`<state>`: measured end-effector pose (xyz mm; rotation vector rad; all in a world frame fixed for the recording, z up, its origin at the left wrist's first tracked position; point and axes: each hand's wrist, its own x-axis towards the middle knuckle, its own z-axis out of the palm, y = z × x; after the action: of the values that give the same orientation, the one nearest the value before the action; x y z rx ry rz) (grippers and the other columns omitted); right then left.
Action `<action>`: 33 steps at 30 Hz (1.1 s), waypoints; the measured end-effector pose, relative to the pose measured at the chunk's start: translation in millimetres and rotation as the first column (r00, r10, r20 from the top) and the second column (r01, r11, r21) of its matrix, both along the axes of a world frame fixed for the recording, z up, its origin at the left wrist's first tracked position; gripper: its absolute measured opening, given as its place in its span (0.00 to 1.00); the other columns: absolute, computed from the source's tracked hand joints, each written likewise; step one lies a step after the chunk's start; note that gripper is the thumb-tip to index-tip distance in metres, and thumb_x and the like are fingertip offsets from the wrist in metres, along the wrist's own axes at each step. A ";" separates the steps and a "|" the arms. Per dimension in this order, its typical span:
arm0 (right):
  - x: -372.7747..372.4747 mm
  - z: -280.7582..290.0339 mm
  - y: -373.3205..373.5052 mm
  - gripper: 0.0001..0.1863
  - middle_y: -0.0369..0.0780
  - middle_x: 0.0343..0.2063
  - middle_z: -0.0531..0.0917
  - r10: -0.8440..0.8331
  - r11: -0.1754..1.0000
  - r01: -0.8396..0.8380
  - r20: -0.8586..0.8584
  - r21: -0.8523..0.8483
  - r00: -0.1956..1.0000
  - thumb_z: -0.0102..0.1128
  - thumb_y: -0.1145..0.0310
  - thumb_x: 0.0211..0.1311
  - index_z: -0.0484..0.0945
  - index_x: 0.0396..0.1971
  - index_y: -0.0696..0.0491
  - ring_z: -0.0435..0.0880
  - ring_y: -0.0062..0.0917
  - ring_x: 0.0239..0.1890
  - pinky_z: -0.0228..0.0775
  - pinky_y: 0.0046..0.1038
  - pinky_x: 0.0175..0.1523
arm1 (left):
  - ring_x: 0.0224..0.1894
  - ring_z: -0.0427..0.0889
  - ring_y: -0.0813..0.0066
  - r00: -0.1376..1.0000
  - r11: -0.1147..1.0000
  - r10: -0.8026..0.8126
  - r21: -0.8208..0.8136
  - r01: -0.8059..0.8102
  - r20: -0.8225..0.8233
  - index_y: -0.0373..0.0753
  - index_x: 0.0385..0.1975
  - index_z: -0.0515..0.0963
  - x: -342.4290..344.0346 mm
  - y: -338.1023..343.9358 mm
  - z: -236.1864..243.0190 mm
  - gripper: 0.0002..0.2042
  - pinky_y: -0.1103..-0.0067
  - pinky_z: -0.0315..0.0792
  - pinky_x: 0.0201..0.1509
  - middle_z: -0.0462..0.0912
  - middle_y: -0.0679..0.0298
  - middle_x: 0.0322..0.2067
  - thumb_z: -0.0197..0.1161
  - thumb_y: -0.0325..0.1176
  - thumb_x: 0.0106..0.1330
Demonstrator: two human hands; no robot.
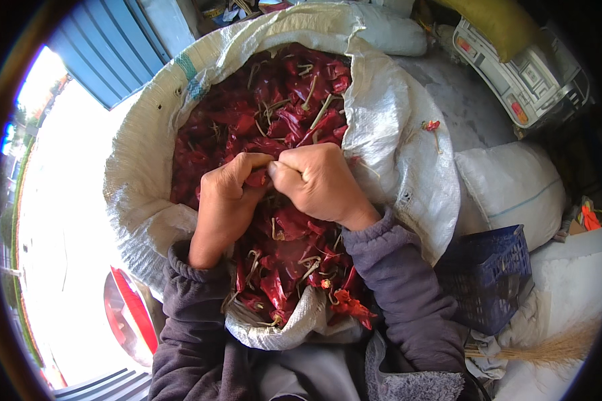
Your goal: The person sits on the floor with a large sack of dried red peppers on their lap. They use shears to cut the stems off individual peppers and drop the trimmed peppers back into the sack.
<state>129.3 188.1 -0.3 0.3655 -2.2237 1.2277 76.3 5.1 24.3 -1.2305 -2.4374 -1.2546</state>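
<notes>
Dried red chili peppers [291, 257], many with pale stems, fill a large white woven sack [137, 177] whose rim is folded outward. Over the middle of the heap my two hands meet, knuckles up. My left hand [229, 197] is closed around a red chili pepper [257, 178], part of which shows between thumb and fingers. Against it presses my right hand [324, 184], thumb and fingers pinched together at the same pepper; its fingertips are mostly hidden. Toward me, a brighter red pepper [353, 306] lies at the sack's near edge.
To the right stand a dark blue plastic crate [485, 277], a stuffed white sack [515, 190] and a straw broom [552, 344]. A white vehicle rear [522, 83] with red lamps is at the far right. Blue corrugated metal [107, 47] rises at the far left. A small red piece [431, 125] rests on the sack's fold.
</notes>
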 end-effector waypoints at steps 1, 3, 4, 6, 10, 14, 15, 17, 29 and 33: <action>-3.5 -1.7 -2.3 0.17 0.42 0.18 0.77 -0.063 0.990 0.084 -0.181 0.113 0.982 0.65 0.70 0.64 0.70 0.17 0.55 0.71 0.35 0.14 0.62 0.35 0.23 | 0.40 0.90 0.68 0.998 0.998 0.056 0.008 -0.056 -0.024 0.36 0.47 0.83 -1.1 1.4 -3.3 0.15 0.75 0.81 0.45 0.89 0.53 0.38 0.68 0.17 0.60; 5.9 14.7 -19.0 0.18 0.42 0.17 0.77 -0.146 0.953 0.204 -0.248 0.224 0.958 0.66 0.69 0.64 0.70 0.17 0.54 0.72 0.40 0.15 0.64 0.36 0.23 | 0.39 0.90 0.68 0.984 0.986 0.169 0.021 -0.168 -0.062 0.36 0.46 0.83 -4.4 3.6 -14.5 0.15 0.75 0.81 0.44 0.89 0.52 0.37 0.67 0.17 0.59; 11.6 20.7 -25.9 0.18 0.42 0.17 0.77 -0.182 0.924 0.264 -0.286 0.278 0.941 0.67 0.69 0.64 0.70 0.16 0.54 0.73 0.42 0.16 0.65 0.37 0.24 | 0.38 0.88 0.72 0.982 0.975 0.181 0.123 -0.186 0.049 0.36 0.46 0.84 -4.5 5.0 -18.7 0.14 0.77 0.79 0.43 0.89 0.57 0.35 0.67 0.18 0.61; 10.9 23.5 -26.3 0.18 0.43 0.18 0.77 -0.254 0.949 0.289 -0.237 0.128 0.938 0.66 0.66 0.68 0.74 0.19 0.56 0.76 0.40 0.18 0.68 0.37 0.25 | 0.36 0.84 0.79 0.976 0.956 0.185 0.209 -0.206 0.113 0.37 0.46 0.84 -10.8 4.7 -18.3 0.13 0.79 0.78 0.44 0.87 0.65 0.33 0.69 0.19 0.62; 10.5 20.2 -9.9 0.17 0.48 0.22 0.79 -0.186 0.951 0.193 0.053 -0.243 0.981 0.64 0.63 0.73 0.80 0.27 0.59 0.80 0.42 0.23 0.69 0.40 0.28 | 0.33 0.76 0.87 0.915 0.904 0.017 0.384 -0.186 0.403 0.39 0.47 0.82 -14.5 -4.3 -15.9 0.13 0.84 0.73 0.38 0.82 0.74 0.34 0.72 0.21 0.64; 24.0 33.2 -9.9 0.11 0.43 0.24 0.84 -0.234 0.965 0.251 -0.185 0.073 0.954 0.70 0.64 0.69 0.86 0.35 0.58 0.83 0.31 0.23 0.74 0.33 0.29 | 0.33 0.74 0.91 0.851 0.869 -0.068 0.450 -0.206 0.521 0.40 0.48 0.82 -14.0 -6.5 -15.3 0.14 0.87 0.68 0.34 0.81 0.75 0.34 0.71 0.20 0.65; 29.0 41.1 -8.1 0.10 0.41 0.25 0.86 -0.243 0.941 0.288 -0.238 0.178 0.940 0.72 0.65 0.68 0.88 0.39 0.58 0.84 0.27 0.24 0.75 0.29 0.29 | 0.33 0.74 0.92 0.844 0.859 -0.090 0.471 -0.203 0.529 0.40 0.49 0.82 -14.6 -7.1 -15.8 0.14 0.88 0.68 0.34 0.80 0.75 0.34 0.71 0.20 0.65; 38.5 56.1 -0.4 0.10 0.40 0.24 0.85 -0.289 0.893 0.383 -0.352 0.235 0.890 0.74 0.66 0.65 0.88 0.38 0.58 0.84 0.26 0.23 0.74 0.29 0.27 | 0.32 0.74 0.91 0.854 0.847 -0.088 0.490 -0.207 0.512 0.40 0.49 0.82 -15.3 -7.6 -15.9 0.15 0.88 0.68 0.34 0.80 0.76 0.34 0.71 0.20 0.64; 30.7 71.7 58.3 0.17 0.39 0.42 0.87 -0.494 0.604 0.631 -0.392 0.487 0.776 0.73 0.62 0.62 0.85 0.49 0.49 0.88 0.33 0.41 0.82 0.33 0.42 | 0.43 0.82 0.76 0.782 0.742 -0.267 0.638 -0.206 0.563 0.35 0.56 0.79 -21.3 -15.6 -13.8 0.15 0.81 0.74 0.54 0.83 0.65 0.40 0.61 0.25 0.70; 9.9 26.4 21.5 0.09 0.38 0.31 0.85 -0.281 0.767 0.365 -0.235 0.529 0.931 0.72 0.61 0.61 0.86 0.35 0.50 0.88 0.32 0.33 0.82 0.34 0.37 | 0.43 0.85 0.69 0.720 0.663 -0.409 0.725 -0.187 0.560 0.34 0.57 0.75 -24.5 -15.8 -15.4 0.16 0.74 0.80 0.53 0.85 0.58 0.40 0.59 0.22 0.70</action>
<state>139.2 209.5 26.2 0.2603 -2.3608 0.3246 51.9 -10.7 8.9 -0.7193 -1.6969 -2.7948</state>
